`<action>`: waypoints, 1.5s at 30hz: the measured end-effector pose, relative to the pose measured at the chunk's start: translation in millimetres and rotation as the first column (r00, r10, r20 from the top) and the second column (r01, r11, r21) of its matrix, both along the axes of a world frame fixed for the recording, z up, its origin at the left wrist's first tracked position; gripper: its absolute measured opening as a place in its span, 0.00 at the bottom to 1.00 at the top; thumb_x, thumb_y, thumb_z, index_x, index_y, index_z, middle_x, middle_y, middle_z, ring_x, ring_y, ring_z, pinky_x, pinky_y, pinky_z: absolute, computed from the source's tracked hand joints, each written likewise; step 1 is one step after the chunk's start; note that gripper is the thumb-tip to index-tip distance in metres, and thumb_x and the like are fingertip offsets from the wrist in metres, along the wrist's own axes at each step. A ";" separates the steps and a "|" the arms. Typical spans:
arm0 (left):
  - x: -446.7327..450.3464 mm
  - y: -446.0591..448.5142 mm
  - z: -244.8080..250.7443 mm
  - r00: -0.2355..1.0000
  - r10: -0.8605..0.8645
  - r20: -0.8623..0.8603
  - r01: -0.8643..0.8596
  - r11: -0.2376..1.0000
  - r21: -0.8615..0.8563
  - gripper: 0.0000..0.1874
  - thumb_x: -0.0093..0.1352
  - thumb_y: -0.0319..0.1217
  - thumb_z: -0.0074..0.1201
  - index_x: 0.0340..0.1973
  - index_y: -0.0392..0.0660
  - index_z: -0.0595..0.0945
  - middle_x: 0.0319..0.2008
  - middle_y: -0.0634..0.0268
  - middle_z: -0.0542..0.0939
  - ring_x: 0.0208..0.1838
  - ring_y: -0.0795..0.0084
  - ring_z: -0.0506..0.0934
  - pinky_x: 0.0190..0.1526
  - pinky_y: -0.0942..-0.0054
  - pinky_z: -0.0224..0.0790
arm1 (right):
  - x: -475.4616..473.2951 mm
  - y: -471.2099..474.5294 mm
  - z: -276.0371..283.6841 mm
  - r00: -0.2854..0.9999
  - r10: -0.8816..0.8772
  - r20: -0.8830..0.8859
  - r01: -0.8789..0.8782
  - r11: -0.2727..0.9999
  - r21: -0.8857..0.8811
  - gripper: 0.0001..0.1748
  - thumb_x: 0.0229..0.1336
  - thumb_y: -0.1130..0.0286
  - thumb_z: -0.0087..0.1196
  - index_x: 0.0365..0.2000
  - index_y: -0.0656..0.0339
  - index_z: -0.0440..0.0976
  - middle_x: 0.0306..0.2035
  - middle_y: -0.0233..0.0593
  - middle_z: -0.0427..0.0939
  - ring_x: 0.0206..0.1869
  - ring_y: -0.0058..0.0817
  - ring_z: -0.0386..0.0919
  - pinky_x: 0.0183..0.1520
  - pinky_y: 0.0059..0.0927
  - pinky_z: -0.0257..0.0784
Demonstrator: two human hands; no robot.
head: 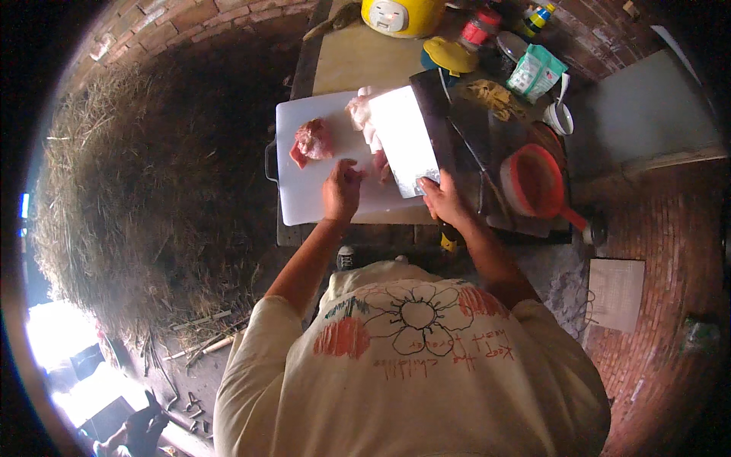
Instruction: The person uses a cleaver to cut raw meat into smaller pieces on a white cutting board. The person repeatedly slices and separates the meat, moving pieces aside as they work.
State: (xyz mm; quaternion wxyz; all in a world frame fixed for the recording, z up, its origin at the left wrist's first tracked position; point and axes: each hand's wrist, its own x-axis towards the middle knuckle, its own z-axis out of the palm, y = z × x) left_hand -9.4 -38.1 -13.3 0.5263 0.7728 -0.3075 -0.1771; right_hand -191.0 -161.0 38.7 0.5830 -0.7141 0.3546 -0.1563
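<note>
My right hand [445, 200] is closed round the handle of a broad cleaver [404, 134], whose bright blade is tilted over the right part of a white plastic cutting board [302, 200]. Pale raw meat pieces [361, 114] lie beside the blade's left edge, partly hidden by it. Another lump of raw meat [314, 140] rests on the board's left part. Over the board's lower middle is my left hand [341, 191], its fingers curled at a small reddish piece of meat [355, 175]; whether it grips that piece is unclear.
Behind the board stand a yellow appliance [411, 17], a yellow-lidded container [451, 55], a red-labelled jar [481, 27] and a green-white bag [535, 71]. To the right are a white cup [558, 118] and a red-rimmed strainer or basin [532, 180]. Straw [125, 200] is heaped left of the table.
</note>
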 end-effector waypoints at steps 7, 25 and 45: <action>-7.7 -57.0 -18.8 0.984 -0.079 -0.160 0.055 0.987 -0.150 0.13 0.62 0.37 0.57 0.33 0.40 0.80 0.28 0.59 0.80 0.33 0.65 0.78 0.35 0.69 0.69 | -14.1 -15.2 -33.8 0.987 -0.135 0.090 0.106 0.955 0.278 0.23 0.55 0.62 0.54 0.45 0.64 0.60 0.15 0.32 0.67 0.10 0.19 0.62 0.12 0.25 0.59; 26.2 -13.5 47.1 0.985 -0.170 -0.003 0.161 0.938 -0.308 0.08 0.63 0.23 0.52 0.38 0.41 0.79 0.39 0.65 0.79 0.38 0.76 0.75 0.37 0.79 0.69 | -7.3 -7.4 27.1 0.957 -0.203 0.208 0.188 0.978 0.086 0.13 0.62 0.66 0.47 0.42 0.59 0.58 0.15 0.31 0.66 0.07 0.17 0.57 0.09 0.22 0.54; 113.8 28.5 6.7 0.927 0.275 0.255 -0.346 0.890 0.296 0.13 0.51 0.40 0.62 0.25 0.45 0.81 0.28 0.60 0.81 0.32 0.62 0.79 0.36 0.65 0.71 | 14.3 14.4 9.5 0.975 -0.016 -0.222 -0.031 0.978 -0.205 0.20 0.60 0.62 0.48 0.45 0.68 0.65 0.41 0.54 0.74 0.42 0.43 0.74 0.46 0.40 0.67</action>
